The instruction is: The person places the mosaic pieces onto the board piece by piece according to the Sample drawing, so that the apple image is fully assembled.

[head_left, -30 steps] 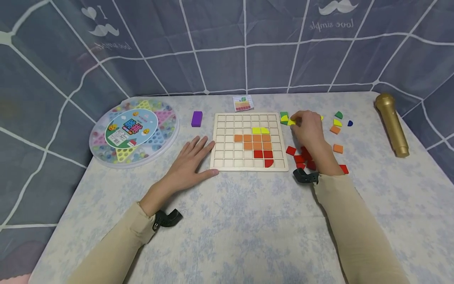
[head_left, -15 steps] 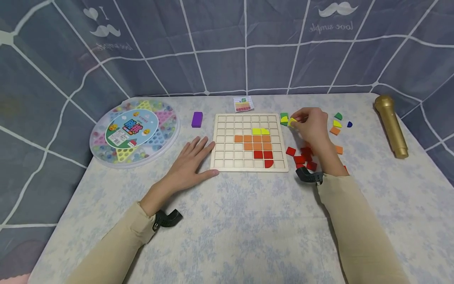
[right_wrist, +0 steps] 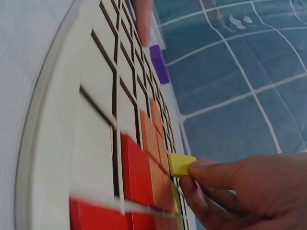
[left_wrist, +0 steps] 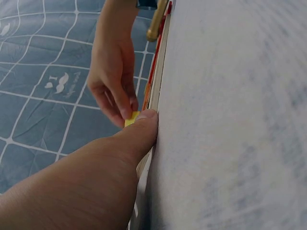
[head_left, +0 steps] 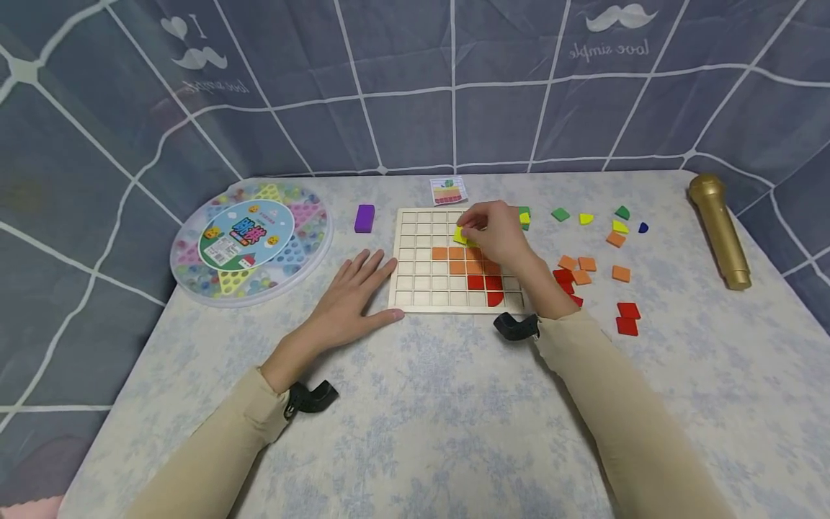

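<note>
My right hand [head_left: 502, 234] pinches a yellow tile [right_wrist: 180, 164] between thumb and fingers, close over the wooden grid board [head_left: 415, 306]. Orange tiles [head_left: 457, 267] and red tiles [head_left: 476, 282] fill several cells of the board, with yellow at the row the hand is over. That hand hides part of the upper right cells. My left hand [head_left: 350, 303] lies flat on the cloth, fingers spread, with its fingertips and thumb right at the board's left edge. In the left wrist view, the left thumb [left_wrist: 144, 127] lies along the board's edge.
Loose orange tiles [head_left: 586, 264], red tiles [head_left: 627, 326] and green and yellow pieces lie right of the board. A picture card [head_left: 448, 190] lies behind it. A purple block [head_left: 364, 218] and a round game box [head_left: 253, 288] stand left; a gold microphone-shaped object [head_left: 720, 231] lies far right.
My right hand has carried the yellow tile leftward from the loose pieces to over the board. The left hand stays in place.
</note>
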Motion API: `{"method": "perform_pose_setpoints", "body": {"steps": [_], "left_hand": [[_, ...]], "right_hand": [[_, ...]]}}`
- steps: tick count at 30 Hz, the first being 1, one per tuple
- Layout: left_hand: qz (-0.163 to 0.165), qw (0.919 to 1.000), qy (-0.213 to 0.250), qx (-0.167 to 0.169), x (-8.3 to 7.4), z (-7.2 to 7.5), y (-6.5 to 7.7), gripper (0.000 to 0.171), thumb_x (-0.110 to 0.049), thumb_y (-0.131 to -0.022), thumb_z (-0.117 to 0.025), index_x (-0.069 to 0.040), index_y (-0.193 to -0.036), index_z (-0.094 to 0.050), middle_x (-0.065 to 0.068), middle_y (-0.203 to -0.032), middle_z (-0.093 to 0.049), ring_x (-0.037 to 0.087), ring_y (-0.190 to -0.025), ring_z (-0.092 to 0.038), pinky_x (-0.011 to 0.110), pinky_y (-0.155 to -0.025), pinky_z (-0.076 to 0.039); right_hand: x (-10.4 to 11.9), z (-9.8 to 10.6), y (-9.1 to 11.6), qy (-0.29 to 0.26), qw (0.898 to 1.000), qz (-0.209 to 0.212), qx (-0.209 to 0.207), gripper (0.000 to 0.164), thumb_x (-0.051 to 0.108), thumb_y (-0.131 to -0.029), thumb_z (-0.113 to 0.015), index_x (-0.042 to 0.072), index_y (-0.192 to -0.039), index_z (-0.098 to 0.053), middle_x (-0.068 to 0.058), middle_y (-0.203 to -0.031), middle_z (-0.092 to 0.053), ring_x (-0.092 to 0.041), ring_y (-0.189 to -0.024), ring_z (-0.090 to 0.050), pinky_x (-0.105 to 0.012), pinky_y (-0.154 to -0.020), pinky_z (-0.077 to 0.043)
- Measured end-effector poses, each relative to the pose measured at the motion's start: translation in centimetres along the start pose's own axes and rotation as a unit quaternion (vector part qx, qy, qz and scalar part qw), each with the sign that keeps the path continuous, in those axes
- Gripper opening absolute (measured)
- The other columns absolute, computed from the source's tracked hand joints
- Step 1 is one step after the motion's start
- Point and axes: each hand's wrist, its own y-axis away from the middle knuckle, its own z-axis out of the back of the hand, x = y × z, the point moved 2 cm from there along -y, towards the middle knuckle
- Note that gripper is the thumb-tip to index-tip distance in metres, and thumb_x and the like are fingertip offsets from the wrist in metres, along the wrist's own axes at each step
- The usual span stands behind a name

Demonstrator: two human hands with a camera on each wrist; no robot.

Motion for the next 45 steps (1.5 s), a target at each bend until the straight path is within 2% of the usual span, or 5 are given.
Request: {"method": "perform_pose_setpoints", "body": {"steps": [11, 27, 33, 39, 45], "left_hand": [[0.003, 1.0, 0.002, 0.009, -0.4, -0.1, -0.2, 0.092, -0.056, -0.099, -0.067, -0.017, -0.17, -0.024, 0.012, -0.177, -0.014, 0.034, -0.165, -0.003, 0.055, -0.134, 0.0], [0.006, 0.9999, 0.003, 0.014, -0.4, -0.3, 0.0, 0.091, -0.056, -0.099, -0.067, -0.017, -0.17, -0.024, 0.012, -0.177, -0.014, 0.034, -0.165, -0.004, 0.054, -0.134, 0.0], [0.004, 0.9999, 0.005, 0.008, -0.5, -0.2, 0.1, 0.091, -0.056, -0.099, -0.067, -0.017, -0.17, -0.024, 0.013, -0.177, -0.014, 0.034, -0.165, -0.004, 0.055, -0.134, -0.001], [0.007, 0.9999, 0.01, 0.007, -0.5, 0.0, 0.3, 0.092, -0.056, -0.099, -0.067, -0.018, -0.17, -0.024, 0.012, -0.178, -0.014, 0.033, -0.166, -0.003, 0.054, -0.134, 0.0], [0.001, 1.0, 0.004, 0.0, -0.5, 0.2, 0.2, 0.093, -0.055, -0.098, -0.069, -0.016, -0.169, -0.025, 0.014, -0.177, -0.015, 0.035, -0.165, -0.004, 0.054, -0.134, 0.0]], "right_hand": [[1.9, -3.8, -1.6, -0.008, 0.999, 0.016, 0.046, 0.011, 0.002, -0.1, -0.07, 0.002, -0.107, -0.079, -0.014, -0.1, -0.076, -0.027, -0.093, -0.072, -0.039, -0.09, -0.059], [2.3, -5.5, -0.6, 0.023, 0.998, 0.045, 0.027, 0.009, 0.004, -0.097, -0.075, 0.001, -0.104, -0.079, -0.014, -0.098, -0.077, -0.026, -0.09, -0.07, -0.038, -0.084, -0.059], [2.4, -3.7, -0.4, 0.007, 0.999, 0.032, 0.018, 0.018, 0.005, -0.097, -0.075, 0.0, -0.115, -0.078, -0.016, -0.107, -0.077, -0.03, -0.098, -0.072, -0.041, -0.093, -0.061], [1.2, 0.3, -0.8, 0.004, 0.999, -0.002, -0.036, 0.02, 0.003, -0.098, -0.07, -0.002, -0.116, -0.078, -0.021, -0.111, -0.075, -0.035, -0.104, -0.069, -0.047, -0.098, -0.059], [-1.3, 3.8, -0.4, 0.031, 0.994, -0.046, -0.092, 0.023, 0.004, -0.099, -0.069, -0.006, -0.118, -0.076, -0.027, -0.111, -0.071, -0.041, -0.106, -0.063, -0.055, -0.113, -0.04]]}}
